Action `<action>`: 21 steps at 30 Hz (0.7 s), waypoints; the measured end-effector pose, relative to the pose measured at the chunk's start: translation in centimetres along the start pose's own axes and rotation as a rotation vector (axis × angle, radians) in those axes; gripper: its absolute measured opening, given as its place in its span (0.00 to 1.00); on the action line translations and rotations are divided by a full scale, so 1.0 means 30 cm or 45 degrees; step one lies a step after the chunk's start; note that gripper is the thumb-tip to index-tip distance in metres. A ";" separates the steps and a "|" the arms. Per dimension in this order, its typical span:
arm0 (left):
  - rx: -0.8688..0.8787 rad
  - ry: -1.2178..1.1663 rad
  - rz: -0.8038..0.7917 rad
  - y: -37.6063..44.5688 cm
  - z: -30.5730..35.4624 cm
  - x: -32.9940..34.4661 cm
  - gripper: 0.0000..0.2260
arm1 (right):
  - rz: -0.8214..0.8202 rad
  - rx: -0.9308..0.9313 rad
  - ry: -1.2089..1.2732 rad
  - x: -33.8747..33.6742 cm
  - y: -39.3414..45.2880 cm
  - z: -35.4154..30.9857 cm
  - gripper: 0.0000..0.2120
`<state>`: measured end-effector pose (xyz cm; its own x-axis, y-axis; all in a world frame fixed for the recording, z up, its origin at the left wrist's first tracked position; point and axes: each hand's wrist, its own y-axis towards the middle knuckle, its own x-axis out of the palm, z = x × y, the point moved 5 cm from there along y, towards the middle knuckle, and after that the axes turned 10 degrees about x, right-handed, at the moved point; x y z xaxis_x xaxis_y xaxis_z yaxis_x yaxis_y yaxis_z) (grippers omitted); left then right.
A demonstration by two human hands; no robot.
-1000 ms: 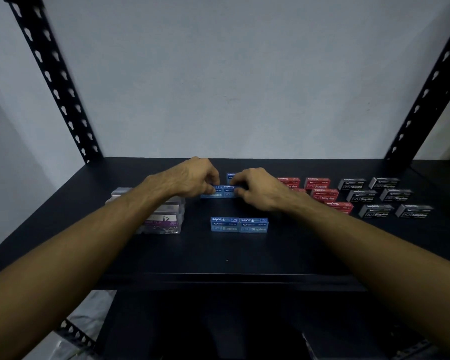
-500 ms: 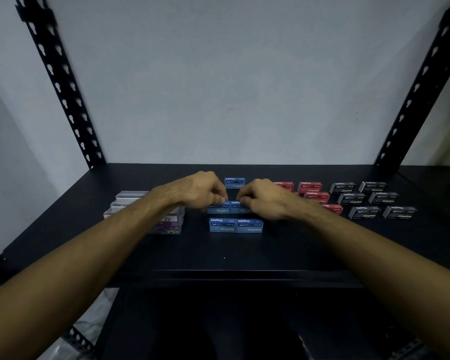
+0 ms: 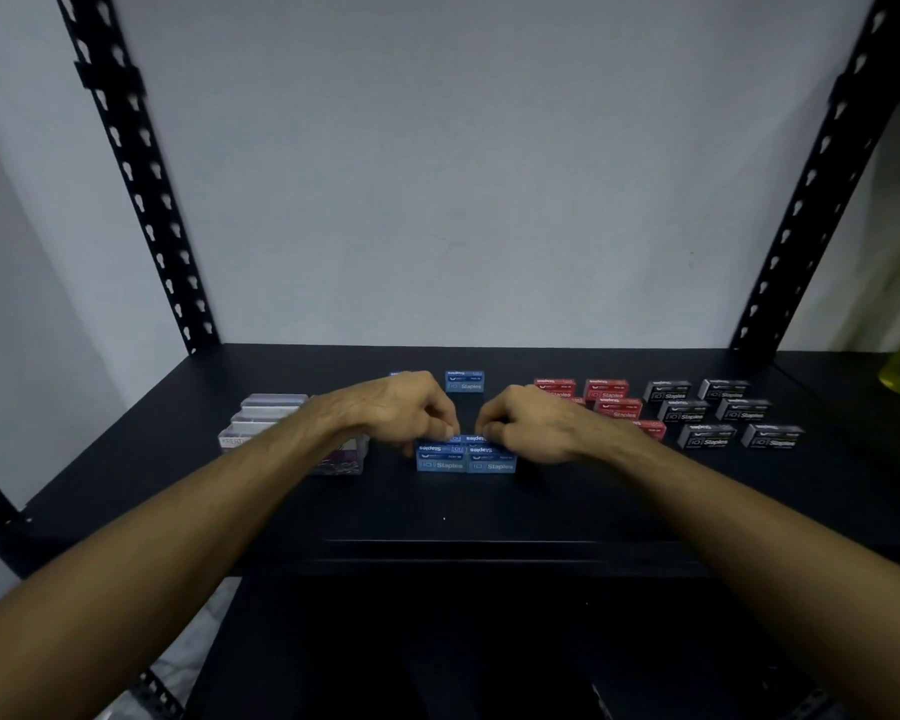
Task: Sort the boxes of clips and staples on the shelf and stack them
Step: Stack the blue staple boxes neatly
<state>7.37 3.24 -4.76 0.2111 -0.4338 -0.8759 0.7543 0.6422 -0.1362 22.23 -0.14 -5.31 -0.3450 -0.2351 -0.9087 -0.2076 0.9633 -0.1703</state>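
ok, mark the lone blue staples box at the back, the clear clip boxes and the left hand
lone blue staples box (image 3: 464,382), head view, front label face.
clear clip boxes (image 3: 268,414), head view, lids of the back boxes.
left hand (image 3: 395,411), head view, back of the hand.

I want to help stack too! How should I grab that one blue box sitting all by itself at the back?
Take the lone blue staples box by its two short ends, coming down from above with finger and thumb. It lies flat with its long side facing you and free shelf on either side, so the ends are easy to reach. That should work well; it looks light.
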 end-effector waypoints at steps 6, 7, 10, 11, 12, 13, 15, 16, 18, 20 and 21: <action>-0.017 -0.029 0.017 -0.016 0.010 0.010 0.08 | -0.031 0.017 0.037 0.000 -0.012 0.003 0.09; -0.019 -0.032 0.017 -0.019 0.012 0.010 0.09 | -0.056 0.025 0.044 0.002 -0.016 0.002 0.07; -0.037 -0.011 -0.008 -0.030 0.018 0.004 0.12 | -0.141 0.045 0.000 0.010 -0.028 -0.001 0.13; -0.045 0.005 -0.025 -0.035 0.021 0.004 0.15 | -0.146 0.052 -0.040 0.012 -0.030 0.000 0.16; -0.043 0.043 -0.045 -0.038 0.025 0.006 0.18 | -0.128 0.048 -0.087 0.015 -0.029 0.002 0.17; -0.033 0.102 -0.062 -0.040 0.029 0.009 0.19 | -0.099 0.039 -0.128 0.018 -0.026 0.003 0.17; -0.018 0.215 -0.064 -0.039 0.031 0.020 0.19 | -0.047 0.015 -0.175 0.027 -0.019 0.006 0.15; -0.020 0.251 -0.053 -0.037 0.029 0.026 0.18 | -0.028 0.005 -0.180 0.030 -0.016 0.006 0.14; -0.036 0.289 -0.025 -0.035 0.023 0.034 0.17 | -0.006 -0.002 -0.175 0.033 -0.012 0.005 0.12; -0.047 0.292 -0.011 -0.036 0.022 0.035 0.15 | 0.003 -0.005 -0.166 0.033 -0.009 0.002 0.12; -0.050 0.290 -0.011 -0.037 0.024 0.035 0.15 | 0.003 -0.005 -0.160 0.034 -0.008 0.002 0.12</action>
<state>7.20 1.62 -5.21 0.0555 -0.2887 -0.9558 0.7297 0.6651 -0.1585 21.98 -0.61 -6.22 -0.2281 -0.2146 -0.9497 -0.2107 0.9632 -0.1671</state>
